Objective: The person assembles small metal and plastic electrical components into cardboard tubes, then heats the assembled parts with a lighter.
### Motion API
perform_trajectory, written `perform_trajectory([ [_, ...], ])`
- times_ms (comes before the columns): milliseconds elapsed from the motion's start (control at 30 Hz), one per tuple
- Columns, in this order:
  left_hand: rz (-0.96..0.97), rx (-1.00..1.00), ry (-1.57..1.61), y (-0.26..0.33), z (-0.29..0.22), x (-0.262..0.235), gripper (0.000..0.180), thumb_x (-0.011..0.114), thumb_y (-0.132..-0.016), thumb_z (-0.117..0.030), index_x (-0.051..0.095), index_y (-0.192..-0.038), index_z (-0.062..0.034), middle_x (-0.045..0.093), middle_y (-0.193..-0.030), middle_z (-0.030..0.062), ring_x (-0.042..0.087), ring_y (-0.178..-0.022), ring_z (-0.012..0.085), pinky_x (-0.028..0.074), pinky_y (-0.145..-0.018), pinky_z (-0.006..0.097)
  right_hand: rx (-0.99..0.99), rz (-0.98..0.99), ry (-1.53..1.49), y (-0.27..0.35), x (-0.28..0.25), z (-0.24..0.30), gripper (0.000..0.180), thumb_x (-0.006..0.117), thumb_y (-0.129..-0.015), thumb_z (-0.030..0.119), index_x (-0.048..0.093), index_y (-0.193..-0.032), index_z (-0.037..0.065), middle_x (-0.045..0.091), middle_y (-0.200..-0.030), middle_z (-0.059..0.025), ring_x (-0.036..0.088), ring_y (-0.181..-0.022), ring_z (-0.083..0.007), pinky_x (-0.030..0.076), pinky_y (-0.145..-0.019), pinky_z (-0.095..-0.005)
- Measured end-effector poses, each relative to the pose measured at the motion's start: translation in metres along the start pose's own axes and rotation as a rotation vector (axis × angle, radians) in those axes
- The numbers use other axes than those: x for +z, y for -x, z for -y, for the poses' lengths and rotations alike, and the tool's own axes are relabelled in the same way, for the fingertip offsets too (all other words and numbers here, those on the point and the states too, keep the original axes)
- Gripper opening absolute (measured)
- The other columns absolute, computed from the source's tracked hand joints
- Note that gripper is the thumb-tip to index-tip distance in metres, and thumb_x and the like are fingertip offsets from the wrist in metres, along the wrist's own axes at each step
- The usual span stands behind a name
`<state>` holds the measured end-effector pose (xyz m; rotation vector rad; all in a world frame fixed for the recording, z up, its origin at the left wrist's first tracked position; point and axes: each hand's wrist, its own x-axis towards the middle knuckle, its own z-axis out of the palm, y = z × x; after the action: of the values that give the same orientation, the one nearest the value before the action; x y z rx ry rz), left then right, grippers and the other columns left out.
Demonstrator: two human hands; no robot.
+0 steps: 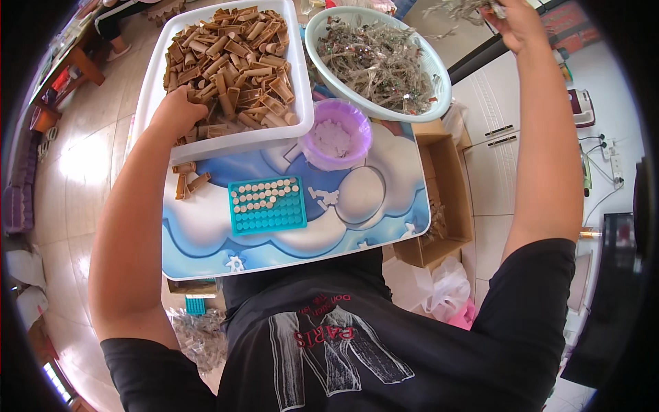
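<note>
My left hand (pixel 180 115) is curled at the near left of a white plastic tub (pixel 145 115) heaped with brown half-tube plastic pieces (pixel 230 58). Its fingertips are lost among the pieces, so what they grip cannot be made out. Raised at the far right, my right hand (pixel 515 26) is closed on a bunch of greyish, thin tangled strands (pixel 468 9), partly cut off by the picture's edge. Similar strands (pixel 377 62) fill a pale green basket (pixel 441 96) left of that hand. On the table, a teal tray (pixel 285 225) holds small round beige pieces (pixel 257 196) in rows.
A lined purple bowl (pixel 362 145) with small white bits stands between tub and basket. Several loose brown pieces (pixel 189 182) and white bits (pixel 324 197) lie on the blue patterned table (pixel 309 250). A cardboard box (pixel 456 206) and a white plastic bag (pixel 446 288) are to the right.
</note>
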<state>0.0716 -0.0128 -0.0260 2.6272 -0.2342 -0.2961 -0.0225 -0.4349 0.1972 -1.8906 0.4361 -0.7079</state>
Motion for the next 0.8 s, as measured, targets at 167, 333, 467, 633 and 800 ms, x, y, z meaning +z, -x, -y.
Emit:
perform_trajectory([
  [167,-0.014,-0.001,0.018,0.002,0.0,-0.005,0.052,0.063,-0.07,-0.022,0.053,-0.115,0.0017,0.064,-0.096,0.0189,0.064,-0.08,0.0259,0.05,-0.07,0.035,-0.111,-0.08,0.019,0.006,-0.018,0.017,0.019,0.064,-0.081,0.018,0.061,-0.1,0.013,0.062,-0.082,0.0003,0.057,-0.072,-0.012,0.048,-0.057,-0.0307],
  [333,-0.115,0.069,-0.03,0.007,0.004,-0.009,0.048,0.062,-0.072,-0.025,0.055,-0.111,0.0019,0.064,-0.097,0.0206,0.062,-0.091,0.0299,0.047,-0.079,0.037,-0.053,-0.027,0.042,0.015,-0.023,0.025,0.02,0.065,-0.081,0.015,0.06,-0.1,0.012,0.061,-0.083,-0.0005,0.057,-0.071,-0.0123,0.049,-0.056,-0.0295],
  [467,-0.159,0.065,-0.014,0.005,0.008,-0.012,0.047,0.062,-0.072,-0.026,0.055,-0.11,0.0019,0.063,-0.098,0.0215,0.06,-0.096,0.0318,0.045,-0.085,0.037,-0.068,-0.027,-0.001,0.028,-0.036,0.035,0.019,0.064,-0.082,0.015,0.059,-0.1,0.01,0.06,-0.078,-0.0011,0.057,-0.061,-0.0109,0.049,-0.045,-0.0227],
  [633,-0.206,0.011,0.114,0.012,0.002,-0.027,0.046,0.061,-0.074,-0.029,0.056,-0.108,0.002,0.064,-0.098,0.0192,0.062,-0.092,0.0285,0.046,-0.082,0.036,-0.119,-0.023,-0.023,0.059,-0.046,0.054,0.021,0.062,-0.083,0.017,0.059,-0.102,0.01,0.061,-0.081,-0.0021,0.059,-0.064,-0.013,0.05,-0.046,-0.0251],
  [800,-0.187,-0.145,0.36,0.008,0.003,-0.034,0.043,0.062,-0.077,-0.03,0.056,-0.108,0.0,0.065,-0.093,0.0131,0.064,-0.082,0.0202,0.05,-0.067,0.031,-0.101,0.045,-0.018,0.069,-0.083,0.041,0.022,0.063,-0.084,0.018,0.063,-0.105,0.012,0.059,-0.103,0.0029,0.053,-0.083,-0.0053,0.046,-0.065,-0.0192],
])
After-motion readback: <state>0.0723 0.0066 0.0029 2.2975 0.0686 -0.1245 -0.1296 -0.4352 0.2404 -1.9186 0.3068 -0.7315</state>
